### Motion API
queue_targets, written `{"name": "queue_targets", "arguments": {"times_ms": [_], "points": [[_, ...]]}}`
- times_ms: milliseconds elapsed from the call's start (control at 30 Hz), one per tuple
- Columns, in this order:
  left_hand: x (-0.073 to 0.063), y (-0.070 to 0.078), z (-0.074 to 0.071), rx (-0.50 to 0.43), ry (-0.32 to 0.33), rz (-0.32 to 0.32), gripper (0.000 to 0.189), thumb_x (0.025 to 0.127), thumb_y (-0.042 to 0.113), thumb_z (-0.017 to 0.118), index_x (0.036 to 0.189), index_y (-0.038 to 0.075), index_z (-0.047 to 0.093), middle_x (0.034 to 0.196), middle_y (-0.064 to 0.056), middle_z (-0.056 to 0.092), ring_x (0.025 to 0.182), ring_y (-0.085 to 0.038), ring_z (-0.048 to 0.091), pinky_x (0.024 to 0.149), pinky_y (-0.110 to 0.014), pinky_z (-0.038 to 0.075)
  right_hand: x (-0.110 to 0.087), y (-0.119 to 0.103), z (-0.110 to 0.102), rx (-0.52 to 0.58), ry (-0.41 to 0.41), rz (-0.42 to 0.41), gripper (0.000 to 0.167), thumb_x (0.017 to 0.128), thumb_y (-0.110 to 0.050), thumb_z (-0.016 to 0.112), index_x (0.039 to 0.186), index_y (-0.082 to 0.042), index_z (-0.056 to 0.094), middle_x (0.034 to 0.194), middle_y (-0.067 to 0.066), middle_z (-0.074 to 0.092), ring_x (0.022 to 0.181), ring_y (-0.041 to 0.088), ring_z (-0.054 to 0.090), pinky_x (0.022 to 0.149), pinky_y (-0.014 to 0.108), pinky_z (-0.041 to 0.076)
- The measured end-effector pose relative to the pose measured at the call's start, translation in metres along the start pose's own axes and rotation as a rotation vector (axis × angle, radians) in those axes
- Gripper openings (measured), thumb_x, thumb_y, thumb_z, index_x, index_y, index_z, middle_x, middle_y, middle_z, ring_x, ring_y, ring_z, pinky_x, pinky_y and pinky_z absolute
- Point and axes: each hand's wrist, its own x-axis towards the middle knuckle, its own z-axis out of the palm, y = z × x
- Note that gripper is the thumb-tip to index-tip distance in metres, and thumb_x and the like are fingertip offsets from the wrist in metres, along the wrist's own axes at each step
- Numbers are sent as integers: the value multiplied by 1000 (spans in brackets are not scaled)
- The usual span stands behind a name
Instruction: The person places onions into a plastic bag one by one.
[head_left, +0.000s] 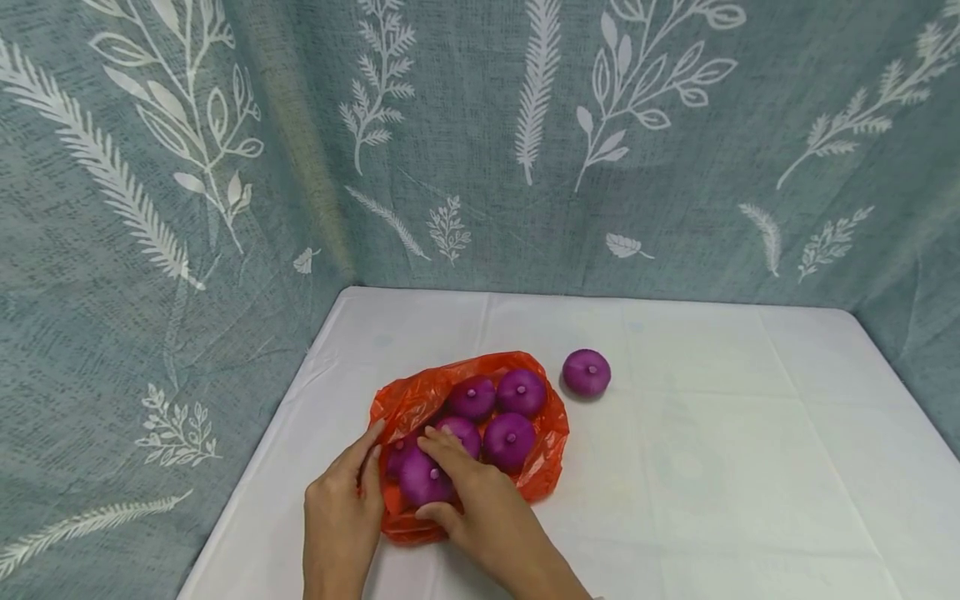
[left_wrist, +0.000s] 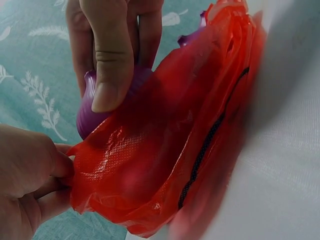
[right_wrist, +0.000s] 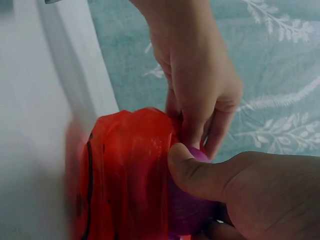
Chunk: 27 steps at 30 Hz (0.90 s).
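Observation:
A red plastic bag [head_left: 412, 392] lies with its mouth spread, and several purple onions [head_left: 511, 442] sit inside it. My left hand [head_left: 341, 500] pinches the bag's left rim; in the left wrist view, the fingers hold the edge of the thin plastic [left_wrist: 135, 165]. My right hand [head_left: 491, 504] grips one purple onion [head_left: 422, 483] at the near left of the bag's mouth. Its thumb lies across that onion [right_wrist: 192, 210] in the right wrist view, close beside the bag's rim. Some of its fingers are hidden behind the onion there.
One loose purple onion [head_left: 587, 372] rests on the white tablecloth [head_left: 735, 450], just right of the bag. A blue-green curtain [head_left: 480, 217] with white leaf prints hangs behind the table and along its left side.

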Motion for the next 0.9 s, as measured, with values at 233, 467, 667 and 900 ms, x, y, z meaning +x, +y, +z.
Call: {"name": "queue_targets", "arguments": {"times_ms": [233,467,667,900], "points": [[0,0,0,-5,-15,-20,38,97,-6,72,134,2,72,124,-22,74,110,-40,74,83,-49,60,3,-2,7,-22,-28,-24,70,96,-30,79,159,-20,50,163,-10,47,153,11,38,116,38,46],[0,-1,0,-10,-16,-25,38,96,-5,73,133,2,73,124,-21,75,110,-40,74,84,-47,60,5,-2,12,-27,-62,-19,69,96,-30,78,159,-21,50,164,-10,45,153,10,37,116,36,46],[-1,-1,0,-7,-21,-37,39,96,-5,74,134,3,72,125,-21,74,111,-40,73,84,-47,60,5,0,16,-46,-68,-52,68,96,-29,78,158,-18,52,165,-7,45,154,11,36,117,34,44],[-1,-2,0,-13,-22,-33,38,96,-5,73,134,2,72,125,-21,74,111,-40,73,83,-47,61,6,2,22,-60,-88,-64,67,97,-29,77,158,-18,51,165,-6,44,155,11,34,117,33,45]]}}
